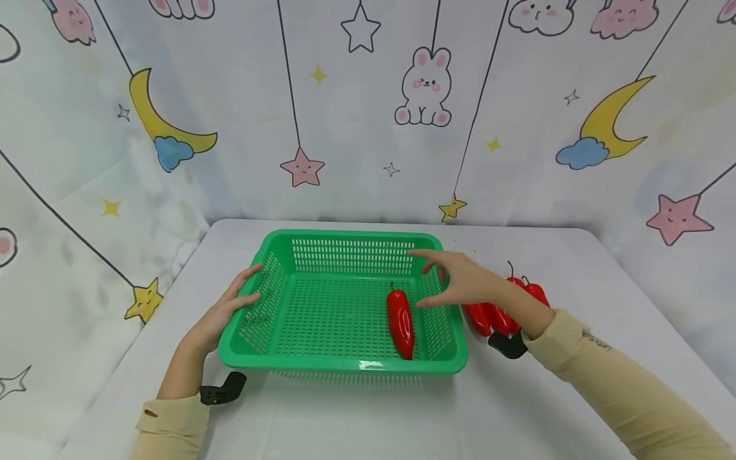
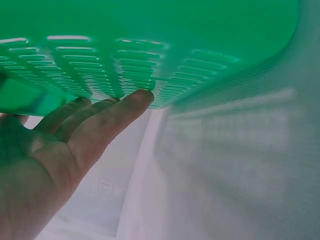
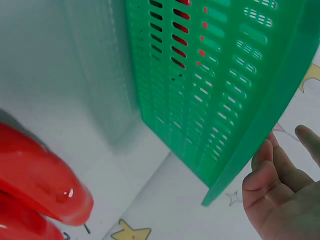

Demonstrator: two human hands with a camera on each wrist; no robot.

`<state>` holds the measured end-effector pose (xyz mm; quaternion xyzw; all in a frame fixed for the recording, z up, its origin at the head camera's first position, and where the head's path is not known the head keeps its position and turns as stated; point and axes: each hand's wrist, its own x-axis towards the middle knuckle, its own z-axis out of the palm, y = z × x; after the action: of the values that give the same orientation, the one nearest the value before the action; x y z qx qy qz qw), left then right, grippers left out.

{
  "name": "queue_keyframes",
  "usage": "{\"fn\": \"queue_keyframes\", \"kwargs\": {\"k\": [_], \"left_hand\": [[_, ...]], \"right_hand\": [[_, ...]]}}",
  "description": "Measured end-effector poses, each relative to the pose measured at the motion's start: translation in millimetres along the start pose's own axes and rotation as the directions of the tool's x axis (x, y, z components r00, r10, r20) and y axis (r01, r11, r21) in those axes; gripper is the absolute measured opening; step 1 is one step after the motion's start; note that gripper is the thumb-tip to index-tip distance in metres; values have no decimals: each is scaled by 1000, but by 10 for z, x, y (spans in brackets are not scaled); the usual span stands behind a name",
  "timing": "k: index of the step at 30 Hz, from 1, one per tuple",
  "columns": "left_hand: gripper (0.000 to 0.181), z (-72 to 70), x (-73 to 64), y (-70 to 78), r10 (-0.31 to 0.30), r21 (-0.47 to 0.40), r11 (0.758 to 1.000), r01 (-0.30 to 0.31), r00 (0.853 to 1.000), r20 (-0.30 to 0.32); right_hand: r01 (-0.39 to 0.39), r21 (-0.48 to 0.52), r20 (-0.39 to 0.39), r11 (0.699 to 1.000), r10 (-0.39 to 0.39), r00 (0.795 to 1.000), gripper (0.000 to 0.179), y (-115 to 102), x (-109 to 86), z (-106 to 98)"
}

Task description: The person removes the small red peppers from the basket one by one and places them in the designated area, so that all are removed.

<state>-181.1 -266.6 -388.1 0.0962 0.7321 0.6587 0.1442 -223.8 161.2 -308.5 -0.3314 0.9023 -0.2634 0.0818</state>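
Observation:
A green slotted plastic basket [image 1: 339,306] stands on the white table. Inside, near its right end, lies one glossy red chili pepper [image 1: 400,322], stem toward the back. My left hand [image 1: 221,313] rests at the basket's left rim; in the left wrist view its fingers [image 2: 112,117] extend straight against the slotted outer wall. Above the right rim hovers my right hand [image 1: 454,278], thumb and fingers spread apart with nothing between them. More red peppers [image 1: 489,317] lie on the table outside the basket's right side, partly hidden beneath my right forearm.
The white table [image 1: 345,421] extends around the basket. Behind it hangs a pale backdrop [image 1: 356,115] printed with stars, moons and a rabbit. Dark wrist straps [image 1: 223,388] show below the sleeves [image 1: 172,425].

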Motion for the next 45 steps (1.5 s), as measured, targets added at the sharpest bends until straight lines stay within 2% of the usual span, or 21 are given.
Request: {"fn": "queue_keyframes", "kwargs": {"k": [9,18,25,34,45], "left_hand": [[57,-26,7,21,-4,-38,999,4,1000,9],[57,-30,-8,24,-8,-25,1000,9,1000,16],[58,-27,-14,36,-7,-38,999,8,1000,25],[58,-29,2,26,-5,-30,1000,5,1000,25],[57,-21,3,-5,-11,-27,1000,11,1000,24]], "right_hand": [[23,-60,27,998,-22,999,88,-72,158,49],[28,-80,97,996,-20,995,87,-72,242,188],[-6,-124,176,992,28,984,89,-110,300,281],[-6,-320,238,947,86,967,92,-111,313,392],[-22,-401,284,916,147,948,92,-108,367,564]]}}
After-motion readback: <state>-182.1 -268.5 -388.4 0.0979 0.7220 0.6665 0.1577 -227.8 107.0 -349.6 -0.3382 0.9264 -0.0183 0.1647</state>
